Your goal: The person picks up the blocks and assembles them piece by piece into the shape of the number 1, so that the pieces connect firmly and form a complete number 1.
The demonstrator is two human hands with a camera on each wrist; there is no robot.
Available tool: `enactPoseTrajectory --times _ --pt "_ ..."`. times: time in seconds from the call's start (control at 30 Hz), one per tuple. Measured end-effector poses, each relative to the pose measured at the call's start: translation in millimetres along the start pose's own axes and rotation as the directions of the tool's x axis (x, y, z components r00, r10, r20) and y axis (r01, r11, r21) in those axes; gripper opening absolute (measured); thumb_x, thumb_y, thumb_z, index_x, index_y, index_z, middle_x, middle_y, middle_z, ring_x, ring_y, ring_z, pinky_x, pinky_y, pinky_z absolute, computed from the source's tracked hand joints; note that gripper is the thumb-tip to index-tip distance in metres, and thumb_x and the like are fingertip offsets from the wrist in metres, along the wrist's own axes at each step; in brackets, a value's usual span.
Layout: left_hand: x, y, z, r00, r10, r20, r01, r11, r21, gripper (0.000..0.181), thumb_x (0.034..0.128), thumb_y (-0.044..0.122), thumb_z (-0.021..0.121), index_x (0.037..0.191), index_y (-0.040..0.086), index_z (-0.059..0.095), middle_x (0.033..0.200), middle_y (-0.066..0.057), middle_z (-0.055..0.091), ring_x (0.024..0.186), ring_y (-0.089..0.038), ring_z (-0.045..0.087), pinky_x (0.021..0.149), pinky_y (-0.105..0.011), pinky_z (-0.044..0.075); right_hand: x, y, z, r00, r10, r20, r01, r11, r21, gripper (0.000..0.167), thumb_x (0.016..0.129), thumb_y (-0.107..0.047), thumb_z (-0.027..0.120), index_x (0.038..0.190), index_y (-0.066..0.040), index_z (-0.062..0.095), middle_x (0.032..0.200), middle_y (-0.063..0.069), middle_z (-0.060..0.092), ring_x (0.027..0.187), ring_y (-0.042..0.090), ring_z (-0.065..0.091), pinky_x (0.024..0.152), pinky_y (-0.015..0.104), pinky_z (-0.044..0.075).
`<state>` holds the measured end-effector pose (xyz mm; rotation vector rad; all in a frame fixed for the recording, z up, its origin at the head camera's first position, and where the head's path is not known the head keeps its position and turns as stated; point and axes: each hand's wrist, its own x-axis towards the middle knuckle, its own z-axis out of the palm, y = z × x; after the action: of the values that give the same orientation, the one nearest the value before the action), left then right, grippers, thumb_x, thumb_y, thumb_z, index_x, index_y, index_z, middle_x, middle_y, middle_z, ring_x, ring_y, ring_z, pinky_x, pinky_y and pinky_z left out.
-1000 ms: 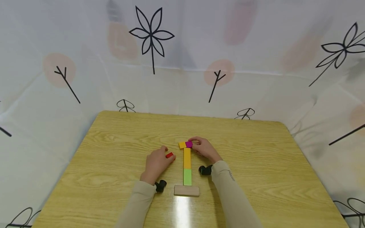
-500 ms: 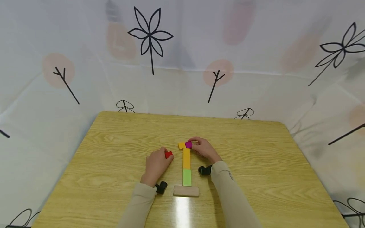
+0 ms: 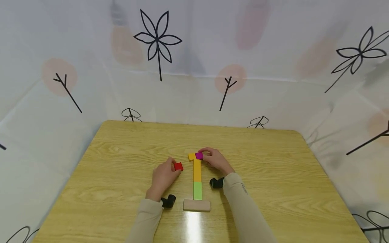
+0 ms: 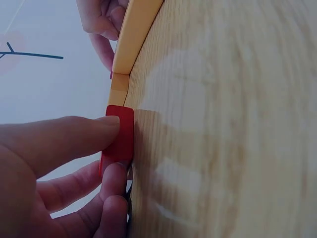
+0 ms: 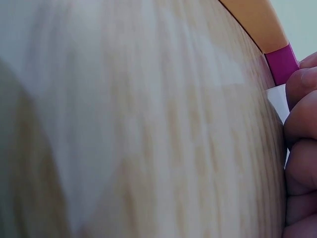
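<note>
Between thumb and fingers my left hand pinches a red block, down at the tabletop left of the row; the left wrist view shows the thumb on top of the red block. My right hand pinches the purple block at its right side. That block touches a small yellow block on its left. Below the pair, a long orange-yellow block runs toward me, followed by a light green block and a crosswise plain wooden block.
The blocks lie on a wood-grain table. A white cloth printed with plants hangs behind it and at both sides. Each wrist carries a black camera, such as the left wrist's camera.
The left hand has turned the red block, so more of its top shows, and shifted slightly left. The right hand stays on the purple block. The whole head view has drifted a little.
</note>
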<state>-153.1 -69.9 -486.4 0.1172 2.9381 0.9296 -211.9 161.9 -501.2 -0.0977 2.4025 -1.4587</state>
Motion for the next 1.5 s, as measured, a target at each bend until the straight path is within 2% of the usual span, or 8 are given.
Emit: enactPoseTrajectory --times 0.23,0.4,0.53,0.9,1.07,1.27,1.5 --pt "-1.8 -4.2 -1.6 1.000 -0.007 -0.031 0.005 0.998 -0.063 0.029 0.0797 0.029 0.065 0.102 0.014 0.055 0.070 0.005 0.055 0.060 -0.012 0.049 0.062 -0.033 0.037 0.8 -1.0 2.0 1.000 -0.002 0.008 0.002 1.000 -0.007 0.026 0.086 -0.026 0.055 0.112 -0.023 0.058 0.061 0.003 0.048 0.045 0.015 0.035 0.046 0.026 0.033" --pt "1.0 -9.1 -3.8 0.999 -0.046 0.013 0.048 0.984 -0.174 0.030 0.0817 0.028 0.063 0.106 0.013 0.055 0.086 -0.001 0.062 0.074 -0.016 0.056 0.067 -0.035 0.042 -0.5 -2.6 2.0 1.000 -0.004 0.000 0.004 1.000 -0.008 0.026 0.086 -0.022 0.055 0.113 -0.022 0.058 0.061 0.004 0.049 0.045 0.015 0.036 0.046 0.026 0.033" --pt "2.9 -11.7 -4.9 0.997 -0.063 0.045 0.072 0.973 -0.219 0.032 0.0825 0.029 0.062 0.108 0.011 0.054 0.089 -0.004 0.062 0.079 -0.018 0.057 0.068 -0.036 0.043 -0.7 -4.1 2.4 1.000 -0.002 -0.005 0.002 1.000 0.001 0.026 0.086 -0.022 0.056 0.112 -0.022 0.058 0.061 0.005 0.049 0.045 0.015 0.036 0.047 0.026 0.033" --pt "2.9 -11.4 -8.1 0.992 -0.108 0.070 0.122 0.959 -0.254 0.034 0.0816 0.032 0.062 0.108 0.012 0.054 0.091 -0.004 0.061 0.079 -0.018 0.055 0.068 -0.035 0.041 0.4 -1.9 3.7 1.000 -0.012 -0.006 0.012 1.000 0.010 0.027 0.087 -0.022 0.055 0.114 -0.020 0.058 0.059 0.004 0.047 0.045 0.015 0.036 0.046 0.026 0.033" --pt "3.9 -9.3 -9.7 0.990 -0.124 0.069 0.137 0.957 -0.256 0.033 0.0830 0.032 0.060 0.109 0.013 0.052 0.088 -0.003 0.058 0.072 -0.017 0.052 0.063 -0.032 0.040 0.3 -0.5 3.7 1.000 -0.016 -0.001 0.016 1.000 0.008 0.026 0.087 -0.024 0.055 0.113 -0.021 0.058 0.059 0.004 0.047 0.046 0.016 0.036 0.046 0.027 0.033" --pt "4.7 -6.4 -12.1 0.991 -0.115 0.075 0.130 0.956 -0.261 0.032 0.0835 0.029 0.061 0.108 0.011 0.050 0.085 -0.003 0.057 0.068 -0.017 0.051 0.060 -0.031 0.038 1.2 1.1 3.1 1.000 0.001 0.000 -0.001 1.000 0.012 0.024 0.086 -0.025 0.056 0.110 -0.023 0.058 0.060 0.003 0.046 0.046 0.016 0.035 0.046 0.026 0.032" --pt "6.3 -4.1 -9.5 0.995 -0.082 0.052 0.091 0.973 -0.212 0.030 0.0837 0.027 0.061 0.106 0.010 0.050 0.081 -0.003 0.058 0.065 -0.016 0.051 0.059 -0.031 0.039 1.7 3.2 2.1 1.000 0.003 -0.008 -0.003 1.000 0.005 0.023 0.086 -0.024 0.055 0.109 -0.024 0.058 0.059 0.003 0.046 0.045 0.015 0.034 0.046 0.026 0.031"
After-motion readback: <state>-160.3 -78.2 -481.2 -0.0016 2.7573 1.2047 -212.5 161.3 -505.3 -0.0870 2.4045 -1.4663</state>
